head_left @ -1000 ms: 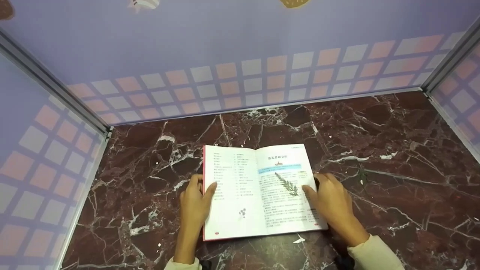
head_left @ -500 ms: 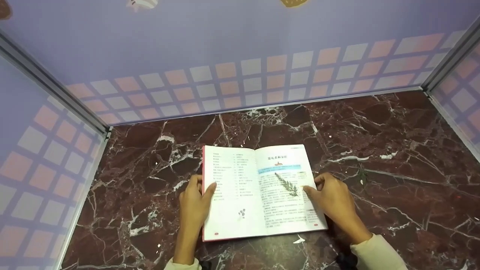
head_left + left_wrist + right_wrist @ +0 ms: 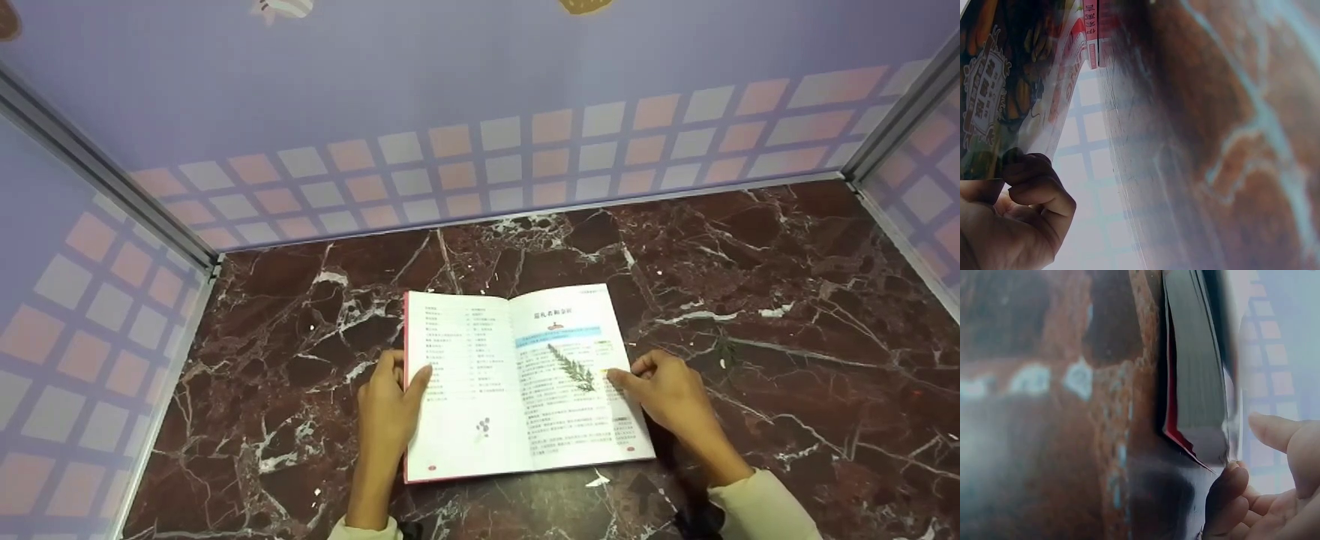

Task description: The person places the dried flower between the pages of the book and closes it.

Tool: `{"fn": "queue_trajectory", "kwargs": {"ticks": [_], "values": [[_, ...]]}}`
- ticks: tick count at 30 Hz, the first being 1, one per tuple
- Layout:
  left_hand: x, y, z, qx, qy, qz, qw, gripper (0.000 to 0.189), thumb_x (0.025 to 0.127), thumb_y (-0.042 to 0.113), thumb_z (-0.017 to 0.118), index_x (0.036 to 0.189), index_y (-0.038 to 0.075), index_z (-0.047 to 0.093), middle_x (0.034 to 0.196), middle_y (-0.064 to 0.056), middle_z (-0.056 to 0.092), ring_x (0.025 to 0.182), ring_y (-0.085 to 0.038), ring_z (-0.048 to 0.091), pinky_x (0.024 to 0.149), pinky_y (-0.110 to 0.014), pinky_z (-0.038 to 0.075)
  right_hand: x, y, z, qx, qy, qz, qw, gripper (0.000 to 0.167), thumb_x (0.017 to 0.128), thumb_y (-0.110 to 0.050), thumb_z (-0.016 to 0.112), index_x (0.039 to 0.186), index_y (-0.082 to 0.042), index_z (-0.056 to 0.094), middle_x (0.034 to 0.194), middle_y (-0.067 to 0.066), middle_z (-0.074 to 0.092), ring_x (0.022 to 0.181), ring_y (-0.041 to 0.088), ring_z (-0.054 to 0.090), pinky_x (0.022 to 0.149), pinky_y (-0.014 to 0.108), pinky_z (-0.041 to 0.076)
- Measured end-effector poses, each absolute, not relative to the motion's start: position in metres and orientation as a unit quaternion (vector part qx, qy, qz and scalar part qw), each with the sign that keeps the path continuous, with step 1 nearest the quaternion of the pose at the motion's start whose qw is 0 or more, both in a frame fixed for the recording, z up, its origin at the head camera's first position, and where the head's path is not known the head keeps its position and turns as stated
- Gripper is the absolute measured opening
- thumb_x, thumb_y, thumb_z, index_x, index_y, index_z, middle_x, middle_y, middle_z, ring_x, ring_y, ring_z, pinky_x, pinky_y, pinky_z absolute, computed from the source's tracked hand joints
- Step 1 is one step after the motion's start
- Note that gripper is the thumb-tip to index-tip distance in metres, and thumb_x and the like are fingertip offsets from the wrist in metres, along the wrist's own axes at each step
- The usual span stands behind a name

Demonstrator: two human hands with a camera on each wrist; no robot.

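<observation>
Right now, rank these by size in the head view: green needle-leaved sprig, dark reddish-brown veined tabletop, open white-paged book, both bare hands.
1. Dark reddish-brown veined tabletop
2. Open white-paged book
3. Bare left hand and bare right hand, too alike to rank
4. Green needle-leaved sprig

Your open book [image 3: 465, 450] has smooth paper pages [image 3: 459, 349] and a glossy printed cover [image 3: 1016, 107]. Under the book you have a polished, marble-look tabletop [image 3: 795, 405]; behind it, a smooth panel [image 3: 450, 67]; nearer you, matt cloth sleeves [image 3: 761, 508].
</observation>
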State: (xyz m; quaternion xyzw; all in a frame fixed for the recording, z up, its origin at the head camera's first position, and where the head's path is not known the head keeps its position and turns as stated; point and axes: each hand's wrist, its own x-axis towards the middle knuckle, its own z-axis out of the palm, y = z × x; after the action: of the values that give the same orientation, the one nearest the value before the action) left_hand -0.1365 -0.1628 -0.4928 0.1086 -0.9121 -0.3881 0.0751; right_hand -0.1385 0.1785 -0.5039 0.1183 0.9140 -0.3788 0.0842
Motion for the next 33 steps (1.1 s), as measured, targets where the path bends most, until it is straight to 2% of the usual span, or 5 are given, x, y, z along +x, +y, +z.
{"fn": "queue_trajectory", "kwargs": {"ticks": [10,17,25,33], "values": [[-0.1369,-0.1625,-0.4913,0.112,-0.912,-0.387,0.074,0.032,0.093,0.023,0.073,0.118,0.007,0.062,0.068,0.0,0.06,0.056,-0.017,0.052,0.057,-0.033,0.043,-0.1408,0.1779,-0.5027,0.119,0.91,-0.388,0.089,0.033,0.089,-0.036,0.075,0.076,-0.01,0.06,0.071,0.003,0.057,0.062,0.018,0.051,0.058,0.03,0.04],[-0.1364,-0.1618,-0.4907,0.109,-0.911,-0.39,0.077,0.032,0.092,0.022,0.073,0.118,0.005,0.062,0.068,-0.001,0.06,0.055,-0.016,0.051,0.055,-0.033,0.043,-0.1412,0.1769,-0.5029,0.107,0.91,-0.394,0.07,0.034,0.087,-0.031,0.077,0.067,-0.012,0.057,0.065,-0.001,0.052,0.06,0.017,0.048,0.058,0.03,0.037],[-0.1365,-0.1615,-0.4908,0.108,-0.909,-0.396,0.069,0.032,0.093,0.02,0.072,0.119,0.003,0.061,0.068,-0.002,0.059,0.053,-0.015,0.05,0.053,-0.03,0.041,-0.1418,0.1782,-0.5024,0.084,0.914,-0.392,0.056,0.029,0.091,-0.028,0.073,0.071,-0.011,0.063,0.063,-0.001,0.054,0.057,0.016,0.047,0.055,0.03,0.037],[-0.1356,-0.1622,-0.4913,0.11,-0.911,-0.392,0.068,0.033,0.093,0.021,0.072,0.119,0.005,0.061,0.068,-0.001,0.056,0.054,-0.015,0.047,0.055,-0.031,0.04,-0.1381,0.1749,-0.5015,0.068,0.921,-0.383,0.019,0.026,0.094,-0.024,0.071,0.073,-0.009,0.07,0.065,0.001,0.061,0.057,0.016,0.049,0.056,0.031,0.038]]}}
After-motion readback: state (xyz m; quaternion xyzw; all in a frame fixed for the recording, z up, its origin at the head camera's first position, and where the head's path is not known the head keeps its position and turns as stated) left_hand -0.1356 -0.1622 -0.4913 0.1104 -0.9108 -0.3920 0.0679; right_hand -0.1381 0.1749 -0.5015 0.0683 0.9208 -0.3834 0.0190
